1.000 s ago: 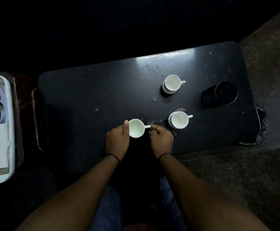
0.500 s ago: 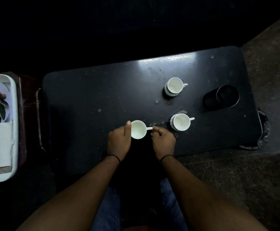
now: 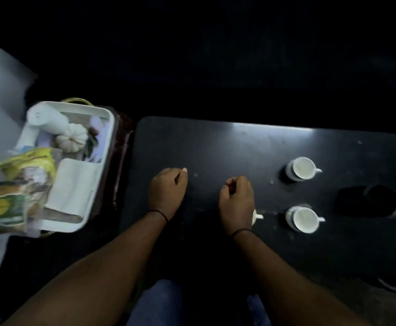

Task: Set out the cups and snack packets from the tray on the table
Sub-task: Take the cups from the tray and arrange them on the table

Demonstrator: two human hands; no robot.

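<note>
On the black table stand two white cups, one farther back and one nearer. A third cup is almost hidden under my right wrist; only its handle and a bit of rim show. My left hand and my right hand hover over the table's left half, fingers loosely curled, holding nothing. Left of the table sits the white tray. It holds a yellow snack packet and a green-and-brown one, both blurred.
The tray also holds a folded white napkin, a white pumpkin ornament and a white roll. A black cylindrical container lies at the table's right end. My knees are below the table's near edge.
Both hands have let go of the third cup, which now stands on the table. They have moved left and away from it. The view has swung left, so the tray shows fully.
</note>
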